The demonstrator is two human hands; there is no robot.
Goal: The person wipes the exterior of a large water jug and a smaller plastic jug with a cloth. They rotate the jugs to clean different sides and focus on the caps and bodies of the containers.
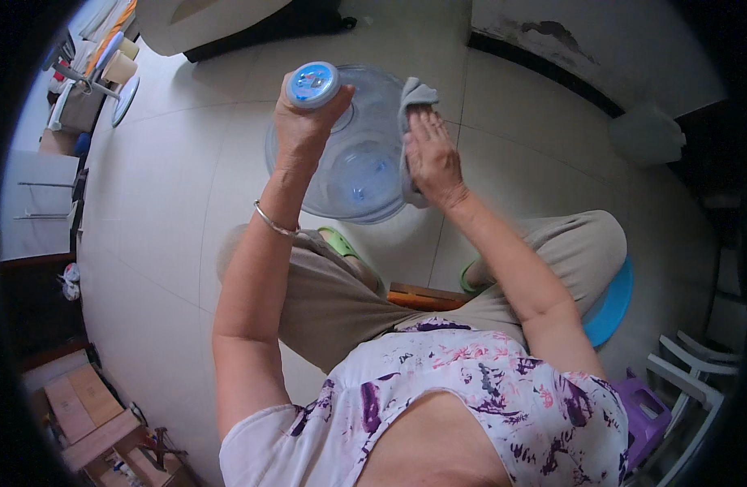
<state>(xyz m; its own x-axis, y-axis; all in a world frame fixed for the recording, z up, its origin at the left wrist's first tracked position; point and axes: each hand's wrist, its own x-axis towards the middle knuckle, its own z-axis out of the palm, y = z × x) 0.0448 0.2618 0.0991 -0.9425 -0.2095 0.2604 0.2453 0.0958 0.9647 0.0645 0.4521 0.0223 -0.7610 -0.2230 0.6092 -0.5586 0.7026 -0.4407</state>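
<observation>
A large clear, bluish plastic water-cooler bottle (373, 131) stands on the floor between my feet and a pale piece of furniture. Its neck points up toward me, closed by a white cap (313, 84) with a blue printed label. My left hand (301, 134) is wrapped around the neck just below that cap. Against the bottle's right side, my right hand (435, 155) presses a folded grey cloth (417, 94), palm inward. Part of the cloth is hidden behind the fingers. Through the clear wall, small blue marks show near the base.
Green clogs (340, 242) are on my feet, with a wooden edge (428, 297) between my legs. A blue plastic basin or stool (610, 307) is by my right knee. A translucent plastic bag (646, 135) lies right; a purple plastic stool (644, 420) stands behind. Cardboard boxes (84, 402) sit lower left.
</observation>
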